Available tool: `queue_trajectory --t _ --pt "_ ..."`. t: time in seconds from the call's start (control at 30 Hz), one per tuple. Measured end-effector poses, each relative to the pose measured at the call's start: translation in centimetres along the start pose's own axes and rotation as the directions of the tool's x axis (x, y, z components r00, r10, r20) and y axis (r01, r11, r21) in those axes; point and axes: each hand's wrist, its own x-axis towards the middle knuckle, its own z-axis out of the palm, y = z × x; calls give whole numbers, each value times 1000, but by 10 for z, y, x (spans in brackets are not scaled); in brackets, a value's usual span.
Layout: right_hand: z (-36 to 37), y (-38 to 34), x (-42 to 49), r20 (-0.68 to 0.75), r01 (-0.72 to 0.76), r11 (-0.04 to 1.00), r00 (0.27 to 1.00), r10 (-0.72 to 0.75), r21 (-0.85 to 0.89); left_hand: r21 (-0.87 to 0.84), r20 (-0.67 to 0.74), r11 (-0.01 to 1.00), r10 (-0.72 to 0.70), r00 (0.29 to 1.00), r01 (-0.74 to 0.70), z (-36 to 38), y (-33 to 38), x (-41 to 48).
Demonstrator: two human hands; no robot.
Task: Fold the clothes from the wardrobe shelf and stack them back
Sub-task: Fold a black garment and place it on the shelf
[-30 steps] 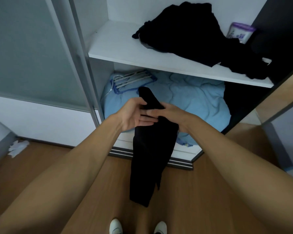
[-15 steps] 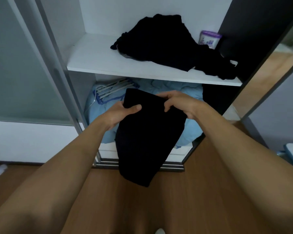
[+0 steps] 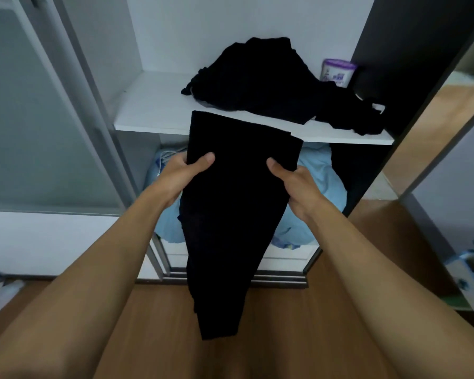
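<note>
A black garment (image 3: 230, 214), folded lengthwise, hangs in front of the wardrobe. My left hand (image 3: 181, 176) grips its left edge with the thumb on top. My right hand (image 3: 293, 181) grips its right edge the same way. The garment's top edge reaches up to the front of the white shelf (image 3: 153, 105); its lower end dangles over the wooden floor. A crumpled pile of black clothes (image 3: 266, 86) lies on the shelf, spreading to the right end.
A purple-lidded white container (image 3: 337, 72) stands at the back right of the shelf. Below the shelf lies a light blue quilt (image 3: 320, 181). A sliding wardrobe door (image 3: 39, 119) stands to the left, a dark panel (image 3: 411, 50) to the right.
Both hands have spread apart and lifted the garment, which is now held wide and flat up near the shelf edge. The view has tilted upward.
</note>
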Motion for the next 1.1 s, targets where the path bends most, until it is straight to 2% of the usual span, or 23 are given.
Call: queue_trajectory --t 0.07,0.13,0.2,0.27,0.33,0.4,0.47,0.53,0.63,0.7,0.83,0.9,1.0,1.1 --pt "3 -9 4 -35 -29 998 999 31 57 51 29 996 -72 997 71 -4 -12 -10" --pt "3 -22 7 -33 -108 990 993 112 95 42 -16 995 -85 996 85 0 -18 -15" --pt "-6 -34 10 60 -151 982 988 145 114 -13 -82 997 -80 993 79 8 -15 -14" --pt "-22 -42 11 160 -92 988 985 72 121 -90 -115 993 -80 990 70 15 -6 -10" --pt "-32 -35 9 244 -50 997 969 33 64 -192 -137 980 -81 987 54 21 3 -5" --pt "-34 -10 3 280 -67 997 957 78 -47 -295 -155 954 -109 982 59 25 11 0" --pt "-29 15 -5 236 -98 992 965 114 -79 -341 -153 936 -152 976 92 24 15 2" --pt "-23 27 -10 162 -91 995 982 96 -37 -311 -126 941 -180 976 134 18 10 3" --pt "-20 27 -13 103 -79 997 991 79 -6 -246 42 954 -170 985 175 5 -14 -7" --pt "-20 21 -12 76 -122 992 990 120 26 -186 130 962 -177 976 199 4 -31 -18" --pt "-28 4 -8 19 -277 960 961 277 37 -108 9 978 -181 983 181 15 -39 -18" --pt "-39 1 -8 55 -302 950 953 298 74 -133 3 979 -156 988 155 19 -36 -15" --pt "-52 7 -15 196 -285 944 948 252 164 -208 13 968 -140 990 140 25 -27 -12" --pt "-50 30 -28 243 -284 930 943 227 234 -287 0 931 -237 972 227 32 -19 -10"
